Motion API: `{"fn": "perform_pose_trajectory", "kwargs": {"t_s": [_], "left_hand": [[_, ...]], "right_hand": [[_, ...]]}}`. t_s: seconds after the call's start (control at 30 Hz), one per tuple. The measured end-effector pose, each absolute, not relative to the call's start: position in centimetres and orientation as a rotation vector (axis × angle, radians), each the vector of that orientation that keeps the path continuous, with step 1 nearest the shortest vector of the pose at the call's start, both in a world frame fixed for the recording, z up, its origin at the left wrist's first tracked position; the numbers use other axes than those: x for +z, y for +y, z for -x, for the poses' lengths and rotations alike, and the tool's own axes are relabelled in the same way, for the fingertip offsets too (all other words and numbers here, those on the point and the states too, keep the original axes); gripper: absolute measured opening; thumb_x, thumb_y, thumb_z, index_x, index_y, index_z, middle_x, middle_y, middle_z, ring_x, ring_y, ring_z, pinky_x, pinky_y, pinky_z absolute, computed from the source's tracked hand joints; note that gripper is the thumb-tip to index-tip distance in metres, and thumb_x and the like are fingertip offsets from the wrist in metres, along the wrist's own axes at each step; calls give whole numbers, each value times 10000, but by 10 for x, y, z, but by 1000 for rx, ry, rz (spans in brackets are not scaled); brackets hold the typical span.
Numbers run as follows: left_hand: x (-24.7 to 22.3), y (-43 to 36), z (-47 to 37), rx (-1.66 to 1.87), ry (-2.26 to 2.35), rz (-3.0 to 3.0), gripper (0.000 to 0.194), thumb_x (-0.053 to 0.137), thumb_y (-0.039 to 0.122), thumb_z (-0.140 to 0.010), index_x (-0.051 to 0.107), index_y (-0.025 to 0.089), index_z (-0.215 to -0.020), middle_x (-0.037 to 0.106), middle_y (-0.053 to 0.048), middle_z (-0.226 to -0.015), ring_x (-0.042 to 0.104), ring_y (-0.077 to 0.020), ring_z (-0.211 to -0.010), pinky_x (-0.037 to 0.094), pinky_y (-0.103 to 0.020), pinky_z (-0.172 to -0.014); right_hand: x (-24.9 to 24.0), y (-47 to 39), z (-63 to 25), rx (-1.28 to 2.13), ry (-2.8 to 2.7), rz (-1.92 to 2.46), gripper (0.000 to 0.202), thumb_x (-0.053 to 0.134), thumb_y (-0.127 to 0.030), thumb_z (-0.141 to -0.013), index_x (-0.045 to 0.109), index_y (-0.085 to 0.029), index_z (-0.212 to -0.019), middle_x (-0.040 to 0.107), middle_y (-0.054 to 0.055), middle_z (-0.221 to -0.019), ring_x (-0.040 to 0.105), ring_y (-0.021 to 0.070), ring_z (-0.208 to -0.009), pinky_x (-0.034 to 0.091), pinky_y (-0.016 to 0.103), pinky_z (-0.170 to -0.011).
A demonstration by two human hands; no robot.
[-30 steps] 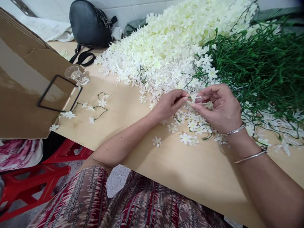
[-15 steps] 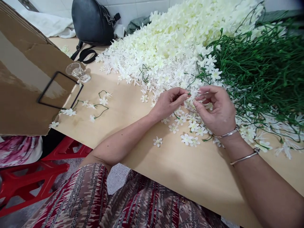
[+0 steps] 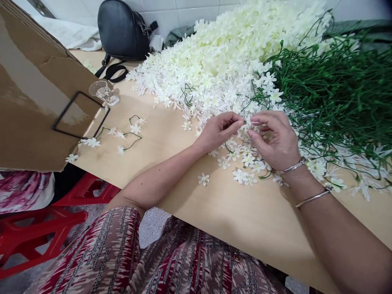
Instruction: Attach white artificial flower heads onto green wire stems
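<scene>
My left hand (image 3: pixel 219 131) pinches the tip of a thin green stem (image 3: pixel 244 121) between thumb and forefinger. Facing it, my right hand (image 3: pixel 275 139) pinches a small white flower (image 3: pixel 254 122) and presses it against that stem tip. Both hands hover above the wooden table (image 3: pixel 232 212), just in front of a big pile of white flowers (image 3: pixel 226 57). Loose white flowers (image 3: pixel 241 176) lie on the table under my hands. A heap of green stems (image 3: pixel 337 90) spreads to the right of my right hand.
A stem with flowers attached (image 3: pixel 122 136) lies at the left by a tipped clear plastic cup (image 3: pixel 102 92). A cardboard sheet (image 3: pixel 33 106) covers the left edge. A black bag (image 3: pixel 124 30) stands at the back. Red stools (image 3: pixel 45 228) sit below the table.
My hands stay joined at the stem tip and have shifted slightly up and toward the flower pile. The fingers of my right hand have closed in on the flower.
</scene>
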State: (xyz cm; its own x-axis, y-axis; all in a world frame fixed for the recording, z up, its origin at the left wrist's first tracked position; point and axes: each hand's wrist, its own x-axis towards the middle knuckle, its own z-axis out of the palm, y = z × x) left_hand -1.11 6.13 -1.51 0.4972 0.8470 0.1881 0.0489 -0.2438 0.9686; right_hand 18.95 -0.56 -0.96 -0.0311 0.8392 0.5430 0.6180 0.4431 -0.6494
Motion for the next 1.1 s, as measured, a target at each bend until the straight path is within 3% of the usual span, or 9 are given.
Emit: {"fn": "perform_pose_trajectory", "kwargs": {"t_s": [0.1, 0.2, 0.33, 0.5, 0.63, 0.77, 0.83, 0.97, 1.1], "left_hand": [[-15, 64, 11, 1009, 774, -1583, 425, 708, 626, -1042, 698, 202, -1080, 736, -32, -933, 700, -134, -814, 561, -282, -769], [-10, 66, 12, 1126, 855, -1529, 321, 575, 521, -1140, 658, 229, -1243, 769, -68, -1071, 722, -143, -856, 605, -317, -815], [-6, 70, 15, 1241, 964, -1565, 357, 396, 452, -1198, 553, 260, -1454, 759, -82, -1106, 714, -156, -860, 615, -357, -825], [-12, 82, 20, 1294, 1028, -1668, 416, 307, 510, -1201, 569, 249, -1390, 665, -58, -982, 592, -145, -754, 531, -346, -729], [-8, 81, 24, 1245, 1005, -1632, 427, 472, 635, -1123, 622, 255, -1246, 487, 26, -741, 443, -146, -650, 457, -331, -660], [2, 66, 20, 1078, 838, -1706, 539, 642, 737, -1005, 737, 230, -1163, 382, 66, -650, 375, -135, -596, 359, -323, -610], [4, 58, 16, 955, 782, -1771, 590, 705, 760, -957, 789, 204, -1133, 430, 66, -637, 387, -123, -589, 339, -309, -606], [6, 47, 11, 908, 780, -1891, 629, 832, 732, -873, 827, 158, -1129, 682, -5, -795, 619, -159, -786, 449, -285, -712], [2, 46, 9, 894, 850, -1874, 617, 800, 718, -918, 823, 163, -1186, 750, -16, -849, 675, -174, -843, 502, -294, -759]], "right_hand": [[-3, -6, -197, 241, -1711, 1292, 198, 666, -351, -1021, 777, -338, -1184, 763, 138, -1250, 753, 344, -1066, 652, 538, -873], [1, -6, -204, 230, -1722, 1328, 125, 661, -355, -1021, 776, -345, -1069, 786, 112, -1098, 753, 349, -1019, 639, 547, -855], [-6, -3, -206, 270, -1835, 1345, 78, 693, -353, -978, 766, -339, -952, 782, 78, -980, 744, 335, -954, 620, 555, -888], [-27, 5, -206, 260, -1926, 1390, 66, 775, -356, -885, 769, -308, -930, 739, 74, -928, 696, 346, -973, 560, 620, -1022], [-32, 10, -208, 260, -1912, 1378, 76, 770, -317, -872, 724, -299, -814, 721, 47, -859, 693, 318, -918, 568, 593, -999], [-19, 8, -204, 250, -1729, 1330, 120, 779, -389, -893, 759, -296, -821, 778, 58, -930, 738, 313, -930, 620, 517, -866], [-11, 4, -197, 277, -1628, 1327, 136, 772, -406, -907, 783, -288, -840, 808, 54, -908, 744, 288, -856, 618, 460, -770], [1, -5, -184, 399, -1529, 1336, 175, 760, -409, -921, 832, -251, -898, 866, 68, -931, 752, 252, -773, 605, 413, -725], [2, -8, -181, 393, -1474, 1334, 217, 779, -457, -907, 843, -250, -894, 850, 44, -856, 713, 234, -697, 592, 399, -687]]}}
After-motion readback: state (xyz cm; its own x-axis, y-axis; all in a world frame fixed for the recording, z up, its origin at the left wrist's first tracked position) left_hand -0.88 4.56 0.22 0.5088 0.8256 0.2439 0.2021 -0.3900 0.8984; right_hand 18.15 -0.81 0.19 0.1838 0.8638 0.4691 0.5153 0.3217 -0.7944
